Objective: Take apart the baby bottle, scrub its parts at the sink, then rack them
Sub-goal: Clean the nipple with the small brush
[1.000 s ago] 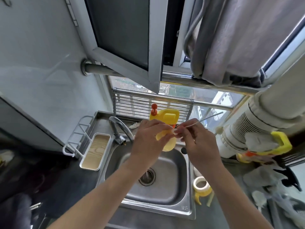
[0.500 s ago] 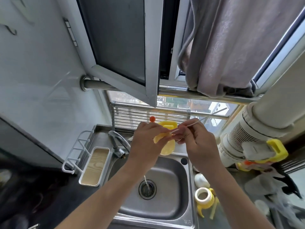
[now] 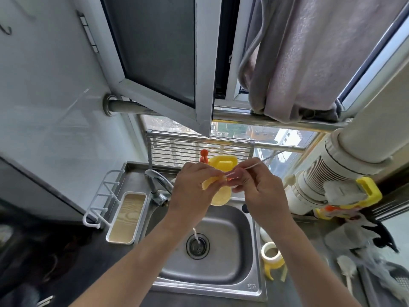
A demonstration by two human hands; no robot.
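Hardly shifted from half a second ago: keeps both hands raised close together over the stainless-steel sink (image 3: pixel 210 289), with more of the yellow dish-soap jug with a red pump (image 3: pixel 223 162) now showing behind them. Grips a soft, pale-yellow silicone bottle part (image 3: pixel 219 196) in the curled fingers of the left hand (image 3: pixel 192 189), above the basin's back edge. Pinches a thin white wire-handled brush (image 3: pixel 252 166) in the right hand (image 3: pixel 261 191), its near end meeting the yellow part between the fingertips, its far end slanting up and away to the right. Runs a thin stream of water (image 3: pixel 195 234) onto the round drain (image 3: pixel 197 245). Leaves a white-and-yellow bottle collar with handles (image 3: pixel 271 255) standing on the dark surface (image 3: pixel 316 235) just right of the sink, and a white long-handled bottle brush (image 3: pixel 346 268) lying farther right.
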